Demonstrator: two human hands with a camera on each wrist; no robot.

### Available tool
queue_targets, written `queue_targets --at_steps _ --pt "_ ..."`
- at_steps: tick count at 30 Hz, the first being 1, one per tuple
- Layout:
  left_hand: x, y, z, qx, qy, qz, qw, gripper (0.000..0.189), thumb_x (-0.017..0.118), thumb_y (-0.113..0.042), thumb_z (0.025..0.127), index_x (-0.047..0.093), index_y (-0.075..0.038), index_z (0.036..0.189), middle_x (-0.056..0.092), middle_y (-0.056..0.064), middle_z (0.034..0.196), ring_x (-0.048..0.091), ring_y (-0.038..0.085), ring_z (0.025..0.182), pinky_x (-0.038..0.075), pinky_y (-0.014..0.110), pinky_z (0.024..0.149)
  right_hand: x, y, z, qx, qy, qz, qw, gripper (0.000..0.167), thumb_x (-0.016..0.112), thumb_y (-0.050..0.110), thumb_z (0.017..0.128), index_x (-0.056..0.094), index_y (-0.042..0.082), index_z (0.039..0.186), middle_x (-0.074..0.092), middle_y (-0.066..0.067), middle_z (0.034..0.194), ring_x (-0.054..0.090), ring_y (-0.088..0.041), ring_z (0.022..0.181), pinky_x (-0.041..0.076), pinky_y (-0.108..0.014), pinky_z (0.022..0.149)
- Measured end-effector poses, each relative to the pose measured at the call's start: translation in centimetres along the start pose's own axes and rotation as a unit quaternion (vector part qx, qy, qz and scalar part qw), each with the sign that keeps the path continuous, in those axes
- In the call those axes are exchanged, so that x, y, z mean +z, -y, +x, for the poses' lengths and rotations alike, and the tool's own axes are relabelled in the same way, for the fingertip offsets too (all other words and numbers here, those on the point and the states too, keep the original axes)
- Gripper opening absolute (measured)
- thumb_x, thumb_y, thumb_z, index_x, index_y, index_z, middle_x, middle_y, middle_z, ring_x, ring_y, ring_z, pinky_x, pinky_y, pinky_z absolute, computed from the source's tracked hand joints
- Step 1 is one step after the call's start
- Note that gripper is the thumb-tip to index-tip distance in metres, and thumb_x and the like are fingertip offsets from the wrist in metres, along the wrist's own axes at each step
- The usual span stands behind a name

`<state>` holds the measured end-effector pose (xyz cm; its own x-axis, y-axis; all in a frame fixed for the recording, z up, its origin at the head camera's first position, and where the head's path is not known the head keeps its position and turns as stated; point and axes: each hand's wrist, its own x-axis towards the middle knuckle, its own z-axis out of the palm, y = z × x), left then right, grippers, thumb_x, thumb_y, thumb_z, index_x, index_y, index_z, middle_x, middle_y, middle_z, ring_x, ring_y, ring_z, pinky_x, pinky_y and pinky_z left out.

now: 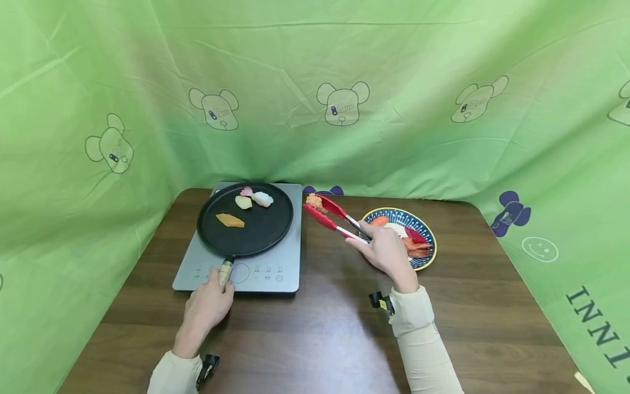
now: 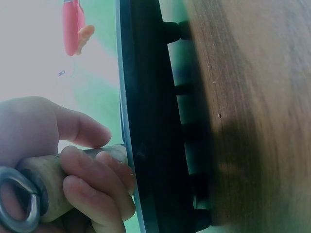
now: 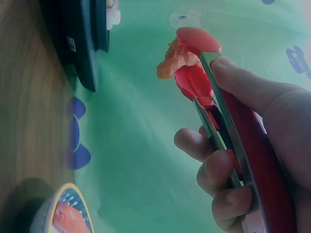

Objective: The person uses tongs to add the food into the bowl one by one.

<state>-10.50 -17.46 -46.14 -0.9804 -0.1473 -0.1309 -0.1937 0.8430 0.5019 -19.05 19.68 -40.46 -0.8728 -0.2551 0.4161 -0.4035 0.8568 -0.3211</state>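
Observation:
My left hand grips the wooden handle of a flat black frying pan, which sits on a silver induction cooker. On the pan lie a golden-brown piece of food, a pale yellow slice and a white shrimp-like piece with a pink tail. In my right hand are red-tipped tongs. Between the tong tips is a lumpy orange-brown food piece, held up off the table, right of the pan and left of the plate.
A blue patterned plate with a yellow rim stands at the right, partly behind my right hand. Reddish food and an orange piece lie on it. A green printed curtain hangs behind the brown wooden table.

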Motion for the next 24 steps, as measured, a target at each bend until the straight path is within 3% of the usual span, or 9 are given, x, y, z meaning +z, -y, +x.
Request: queue_targets --at_steps 10,16,21,24 --pt "-0.2 0.1 0.0 0.007 -0.001 0.005 1.0 0.045 0.045 -0.025 0.093 0.034 0.004 0.125 0.049 0.014 0.069 0.046 0.024 0.05 0.035 0.036 0.043 1.1 1.2 0.5 0.0 0.01 0.025 0.9996 0.055 0.072 0.043 0.08 0.065 0.006 0.12 0.067 -0.01 0.077 0.052 -0.019 0.054 0.044 -0.042 0.054" --pt "-0.1 0.1 0.1 0.002 0.002 0.002 1.0 0.044 0.045 -0.025 0.093 0.034 0.004 0.124 0.049 0.013 0.068 0.046 0.024 0.049 0.035 0.036 0.043 1.9 2.3 0.9 -0.002 0.026 0.044 0.9987 0.057 0.073 0.043 0.079 0.064 0.005 0.121 0.06 -0.005 0.064 0.04 -0.012 0.045 0.036 -0.033 0.044" --pt "-0.1 0.0 0.1 -0.003 0.003 0.001 1.0 0.043 0.044 -0.026 0.093 0.034 0.003 0.123 0.048 0.013 0.067 0.045 0.024 0.049 0.035 0.035 0.043 2.7 3.0 1.1 -0.015 0.046 0.039 0.9981 0.059 0.074 0.044 0.079 0.064 0.004 0.121 0.06 -0.005 0.067 0.039 -0.012 0.047 0.036 -0.03 0.046" --pt "0.0 0.0 0.1 -0.004 0.005 -0.001 1.0 0.045 0.044 -0.026 0.093 0.033 0.003 0.125 0.048 0.013 0.068 0.045 0.024 0.05 0.034 0.036 0.044 3.1 3.4 1.1 -0.026 0.049 0.033 0.9979 0.056 0.073 0.045 0.079 0.066 0.006 0.118 0.05 0.0 0.06 0.039 -0.013 0.048 0.035 -0.03 0.047"
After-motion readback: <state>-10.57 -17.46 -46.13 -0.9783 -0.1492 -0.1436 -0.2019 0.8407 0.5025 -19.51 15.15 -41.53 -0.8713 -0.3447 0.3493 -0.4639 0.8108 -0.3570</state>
